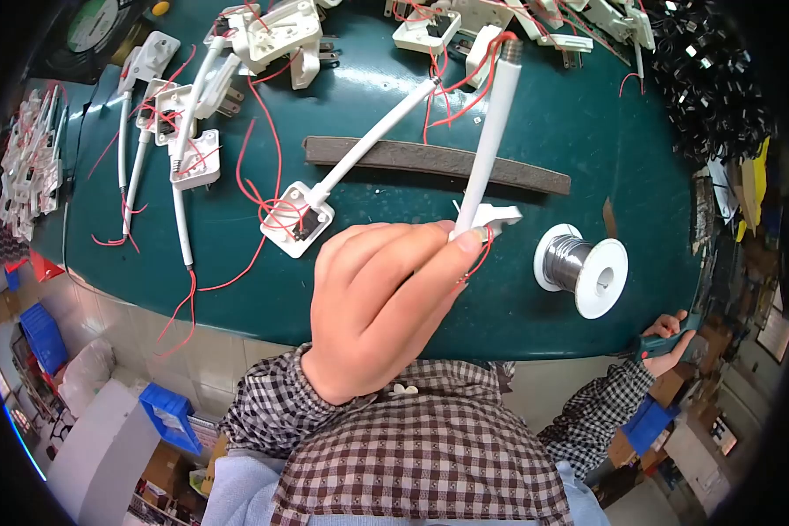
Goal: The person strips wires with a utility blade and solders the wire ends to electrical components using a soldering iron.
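My left hand (381, 302) is raised over the front of the dark green table (587, 158). Its fingers pinch the lower end of a white tube (491, 131) where a small white plastic housing (495, 215) and a red wire loop sit. The tube rises tilted away from me, and red wire (491, 44) comes out of its threaded metal top. My right hand (671, 337) is low at the right, beyond the table's front edge, closed on a teal tool handle (657, 344); the tool's tip is hidden.
A spool of solder wire (583, 267) stands right of my left hand. A dark flat strip (438, 159) lies across the middle. Another white tube with an open housing (296, 219) lies left. Several more wired housings (193, 114) crowd the far side. Blue bins (168, 416) sit below.
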A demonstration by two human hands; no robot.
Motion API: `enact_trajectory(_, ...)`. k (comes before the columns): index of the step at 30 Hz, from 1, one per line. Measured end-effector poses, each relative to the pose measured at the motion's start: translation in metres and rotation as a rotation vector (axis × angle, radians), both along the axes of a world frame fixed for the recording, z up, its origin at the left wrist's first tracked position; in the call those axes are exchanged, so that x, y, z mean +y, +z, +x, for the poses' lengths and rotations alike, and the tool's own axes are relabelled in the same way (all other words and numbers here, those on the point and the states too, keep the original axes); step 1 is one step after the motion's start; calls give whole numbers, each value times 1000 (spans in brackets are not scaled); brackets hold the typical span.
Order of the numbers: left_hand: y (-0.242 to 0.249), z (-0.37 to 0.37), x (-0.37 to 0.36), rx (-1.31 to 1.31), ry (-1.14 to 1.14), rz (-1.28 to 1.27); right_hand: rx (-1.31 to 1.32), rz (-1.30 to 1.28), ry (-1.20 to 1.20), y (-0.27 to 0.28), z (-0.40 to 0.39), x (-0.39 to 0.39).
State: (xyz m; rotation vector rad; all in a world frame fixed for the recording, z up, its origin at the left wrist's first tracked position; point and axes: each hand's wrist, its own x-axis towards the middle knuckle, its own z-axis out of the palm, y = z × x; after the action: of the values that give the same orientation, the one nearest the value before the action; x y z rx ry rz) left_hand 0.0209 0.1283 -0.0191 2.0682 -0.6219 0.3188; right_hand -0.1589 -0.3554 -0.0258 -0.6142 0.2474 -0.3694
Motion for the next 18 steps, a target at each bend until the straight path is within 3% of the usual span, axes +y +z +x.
enact_trajectory(12, 26, -6, -3, -325, 51, -73, -66, 193, -13, -3, -6, -18)
enact_trajectory(18, 35, -9, 1, -74, -68, -318, -86, 203, -29, -11, -11, -28)
